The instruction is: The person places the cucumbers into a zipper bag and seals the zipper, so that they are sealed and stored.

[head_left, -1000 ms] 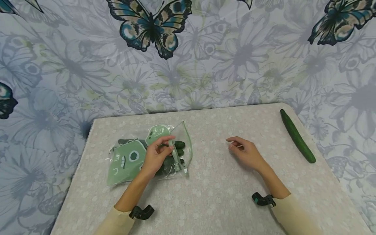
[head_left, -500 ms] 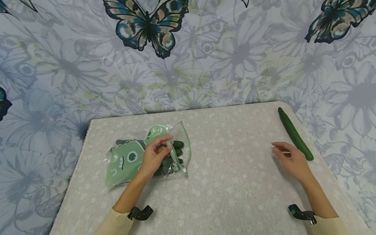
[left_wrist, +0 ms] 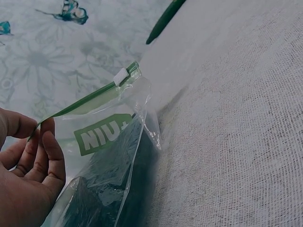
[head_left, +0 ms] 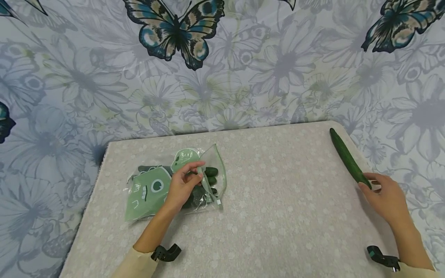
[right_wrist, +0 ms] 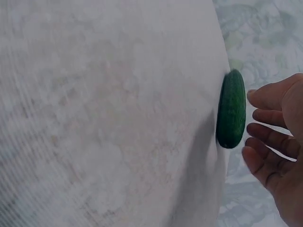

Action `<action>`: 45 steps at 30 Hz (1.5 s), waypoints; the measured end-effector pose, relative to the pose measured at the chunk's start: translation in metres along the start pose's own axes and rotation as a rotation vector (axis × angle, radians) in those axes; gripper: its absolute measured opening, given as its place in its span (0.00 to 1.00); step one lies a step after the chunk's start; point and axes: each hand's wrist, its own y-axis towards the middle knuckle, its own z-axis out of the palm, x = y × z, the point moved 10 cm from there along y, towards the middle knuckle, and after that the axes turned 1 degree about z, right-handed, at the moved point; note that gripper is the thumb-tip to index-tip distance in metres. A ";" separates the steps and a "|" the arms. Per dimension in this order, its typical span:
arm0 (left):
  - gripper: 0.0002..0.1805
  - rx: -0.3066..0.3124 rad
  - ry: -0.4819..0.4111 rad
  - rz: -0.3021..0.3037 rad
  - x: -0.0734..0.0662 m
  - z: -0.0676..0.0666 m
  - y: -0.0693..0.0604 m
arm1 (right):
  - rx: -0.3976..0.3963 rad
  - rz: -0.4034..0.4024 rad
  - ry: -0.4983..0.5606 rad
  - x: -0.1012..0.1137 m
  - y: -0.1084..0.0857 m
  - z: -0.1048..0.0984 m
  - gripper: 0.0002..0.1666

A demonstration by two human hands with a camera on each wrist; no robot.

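My left hand (head_left: 184,185) pinches the green-edged mouth of a clear slider zip bag (head_left: 149,199), which lies on the left of the table. Several dark green cucumbers (head_left: 211,171) show through the plastic and at the mouth. In the left wrist view, thumb and finger hold the bag's zip edge (left_wrist: 90,97), and a white slider (left_wrist: 120,76) sits near its far end. At the right edge lies a loose cucumber (head_left: 347,156). My right hand (head_left: 386,197) is at its near end, fingers parted; in the right wrist view the fingertips (right_wrist: 253,94) sit just beside the cucumber.
A pale patterned cloth covers the table (head_left: 278,216). Behind it hangs a floral backdrop (head_left: 278,77) with butterflies. The loose cucumber lies close to the table's right edge. A black wrist camera (head_left: 167,253) is worn on each arm.
My right hand has moved right across the table, from near the middle to the near end of the loose cucumber. The left hand keeps its pinch on the bag.
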 end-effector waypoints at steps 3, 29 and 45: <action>0.23 0.001 -0.008 0.000 -0.001 0.000 0.000 | 0.050 0.028 -0.020 -0.010 0.001 0.003 0.30; 0.23 0.006 -0.013 0.002 -0.001 0.000 -0.002 | -0.027 0.193 0.088 -0.028 0.006 -0.001 0.30; 0.22 0.004 -0.008 0.014 -0.002 -0.001 -0.002 | -0.316 0.474 1.014 -0.042 0.009 -0.013 0.04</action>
